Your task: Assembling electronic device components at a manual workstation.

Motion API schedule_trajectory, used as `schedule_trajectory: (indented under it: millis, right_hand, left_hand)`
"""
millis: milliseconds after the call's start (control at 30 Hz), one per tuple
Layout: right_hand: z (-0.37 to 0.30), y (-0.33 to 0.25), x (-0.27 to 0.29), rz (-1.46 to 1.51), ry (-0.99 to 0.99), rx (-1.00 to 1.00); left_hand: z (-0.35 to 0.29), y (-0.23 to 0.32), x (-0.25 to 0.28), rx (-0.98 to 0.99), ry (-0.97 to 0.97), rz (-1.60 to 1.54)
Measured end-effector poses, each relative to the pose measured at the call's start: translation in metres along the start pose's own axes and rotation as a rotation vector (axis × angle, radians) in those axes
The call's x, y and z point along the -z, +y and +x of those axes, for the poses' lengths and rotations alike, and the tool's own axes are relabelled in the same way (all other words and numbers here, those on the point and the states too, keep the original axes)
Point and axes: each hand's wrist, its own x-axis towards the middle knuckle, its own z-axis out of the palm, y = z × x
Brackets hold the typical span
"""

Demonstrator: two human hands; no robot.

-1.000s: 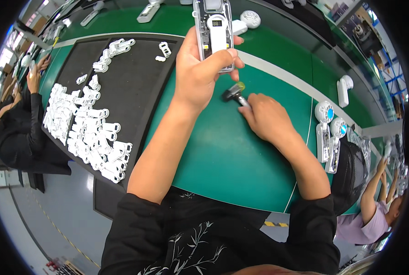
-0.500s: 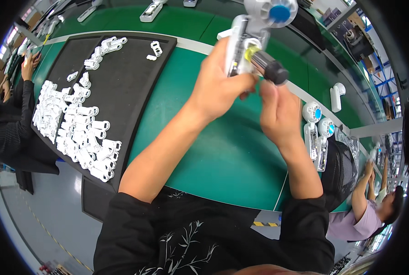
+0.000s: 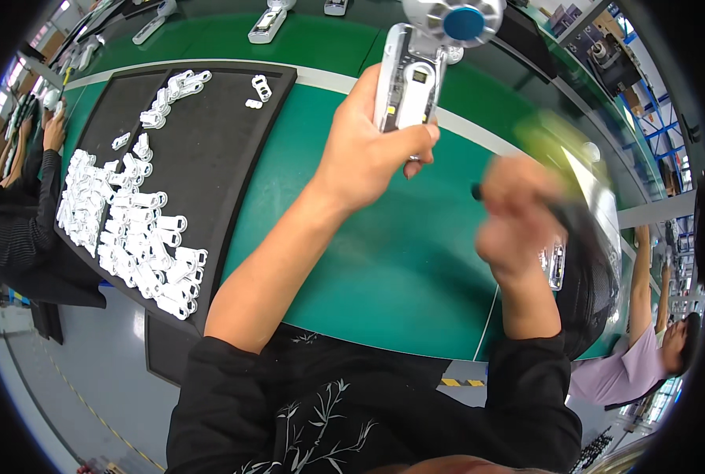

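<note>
My left hand (image 3: 368, 150) is closed round a white handheld fan (image 3: 388, 83) with a blue centre (image 3: 463, 24) on its round head. The handle's inside faces up, showing a white cover piece (image 3: 417, 91) over part of it; my thumb lies near its lower end. Smeared by motion, my right hand (image 3: 518, 213) is closed on a tool that looks like a small mallet. Its yellow head (image 3: 559, 150) is a blur beyond the fist, and its dark handle end pokes out on the left. The mallet is apart from the fan.
A black tray (image 3: 218, 158) with many white plastic pieces (image 3: 135, 229) lies left on the green table (image 3: 352, 261). More fan parts (image 3: 557, 265) and a black mesh bag (image 3: 593, 276) are at the right. Fan bodies (image 3: 267, 25) line the far strip. Other people work at both sides.
My right hand has swung the mallet away from the fan, to the right. The fan has shifted slightly left in my left hand, and its inner white piece is now uncovered.
</note>
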Motion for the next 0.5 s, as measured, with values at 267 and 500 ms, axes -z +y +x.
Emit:
schedule_trajectory:
  millis: [267, 500]
  right_hand:
    - [0.007, -0.024, 0.004, 0.114, -0.015, -0.365]
    - [0.018, 0.052, -0.029, -0.340, -0.196, -0.250]
  left_hand:
    - [0.004, -0.010, 0.014, -0.012, 0.143, -0.153]
    - [0.010, -0.008, 0.023, 0.146, 0.350, -0.315]
